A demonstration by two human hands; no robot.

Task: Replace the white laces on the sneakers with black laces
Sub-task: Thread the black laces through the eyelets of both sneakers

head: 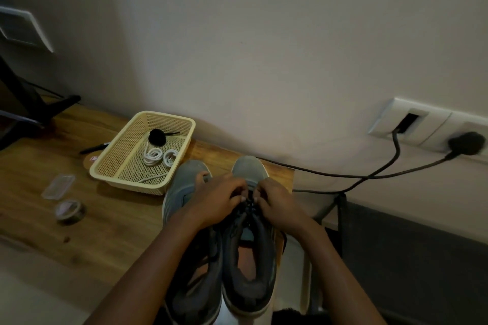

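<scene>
Two grey sneakers stand side by side at the table's right end, toes toward the wall: the left sneaker [184, 187] and the right sneaker [249, 266]. A black lace [248, 204] runs through the right sneaker's eyelets. My left hand [216, 200] and my right hand [277, 203] meet over that lacing, fingers curled and pinching the black lace. The left forearm crosses over the left sneaker and hides its lacing. Coiled white laces [161, 157] and a bundled black lace [157, 137] lie in a cream basket [105, 166].
The wooden table [79, 219] ends just right of the sneakers. On it lie a small clear plastic case [58, 186], a round tape roll [70, 211] and a dark pen [95, 148]. Black cables [369, 175] run from wall sockets [412, 120]. A monitor stand [34, 105] sits at the far left.
</scene>
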